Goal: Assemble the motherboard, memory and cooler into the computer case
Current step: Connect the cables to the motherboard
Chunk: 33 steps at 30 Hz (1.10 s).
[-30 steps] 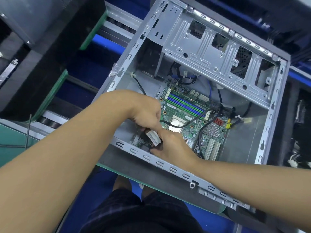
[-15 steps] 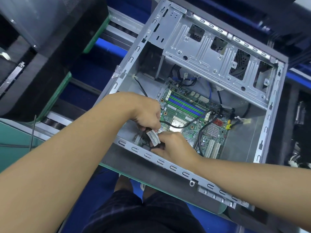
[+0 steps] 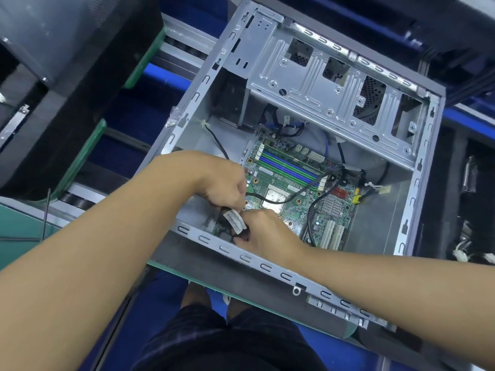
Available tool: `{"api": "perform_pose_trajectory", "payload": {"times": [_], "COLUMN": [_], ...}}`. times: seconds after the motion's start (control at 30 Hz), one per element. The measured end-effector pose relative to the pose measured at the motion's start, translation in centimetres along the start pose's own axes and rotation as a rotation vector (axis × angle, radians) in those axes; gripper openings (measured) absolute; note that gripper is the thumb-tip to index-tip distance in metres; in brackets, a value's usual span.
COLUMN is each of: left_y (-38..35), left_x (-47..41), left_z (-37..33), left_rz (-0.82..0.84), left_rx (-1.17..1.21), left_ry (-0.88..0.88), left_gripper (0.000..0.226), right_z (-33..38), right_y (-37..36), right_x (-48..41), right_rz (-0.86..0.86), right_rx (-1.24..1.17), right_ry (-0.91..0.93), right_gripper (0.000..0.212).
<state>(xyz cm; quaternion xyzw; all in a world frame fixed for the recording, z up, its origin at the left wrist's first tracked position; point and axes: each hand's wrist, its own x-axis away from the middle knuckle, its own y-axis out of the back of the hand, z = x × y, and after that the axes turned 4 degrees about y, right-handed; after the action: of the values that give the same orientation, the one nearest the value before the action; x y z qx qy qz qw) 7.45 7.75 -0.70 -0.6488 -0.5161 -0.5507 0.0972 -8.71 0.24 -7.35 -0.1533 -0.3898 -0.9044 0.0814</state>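
Head view: I see the open grey sheet-metal computer case on its side, with the green motherboard flat on its floor. Blue and green memory slots run along the board's far side. The square silver CPU socket sits mid-board with a thin black lead draped over it. Both hands are in the case's near-left corner. Left hand grip: fingers curled round a black cable with a white label. Right hand grip: pinching the same cable just below the label. The hands are almost touching. A perforated silver drive cage spans the far end.
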Motion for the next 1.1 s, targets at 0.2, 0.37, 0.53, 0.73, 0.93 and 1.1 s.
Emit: {"api": "perform_pose_trajectory", "payload": {"times": [0.2, 0.37, 0.53, 0.73, 0.93, 1.1], "left_y": [0.11, 0.16, 0.28, 0.22, 0.19, 0.11], "left_x": [0.11, 0.34, 0.21, 0.1, -0.13, -0.37], "left_z": [-0.03, -0.05, -0.05, -0.37, -0.11, 0.18], "left_rz": [0.019, 0.022, 0.028, 0.068, 0.056, 0.059], "left_rx": [0.006, 0.019, 0.022, 0.057, 0.061, 0.061], "left_ry": [0.003, -0.006, -0.003, 0.008, 0.003, -0.013], "left_gripper": [0.017, 0.016, 0.017, 0.014, 0.013, 0.011], "right_z": [-0.23, -0.05, 0.09, 0.12, -0.16, -0.32], "right_y": [0.01, 0.07, 0.4, 0.2, -0.02, 0.04], "right_x": [0.09, 0.28, -0.23, -0.07, 0.19, 0.1], "right_rz": [0.022, -0.002, 0.044, 0.051, 0.021, 0.0], "right_rx": [0.064, 0.023, 0.041, 0.08, 0.146, 0.126], "right_ry": [0.07, 0.062, 0.018, 0.042, 0.124, 0.154], "right_gripper": [0.03, 0.027, 0.026, 0.008, 0.012, 0.01]}}
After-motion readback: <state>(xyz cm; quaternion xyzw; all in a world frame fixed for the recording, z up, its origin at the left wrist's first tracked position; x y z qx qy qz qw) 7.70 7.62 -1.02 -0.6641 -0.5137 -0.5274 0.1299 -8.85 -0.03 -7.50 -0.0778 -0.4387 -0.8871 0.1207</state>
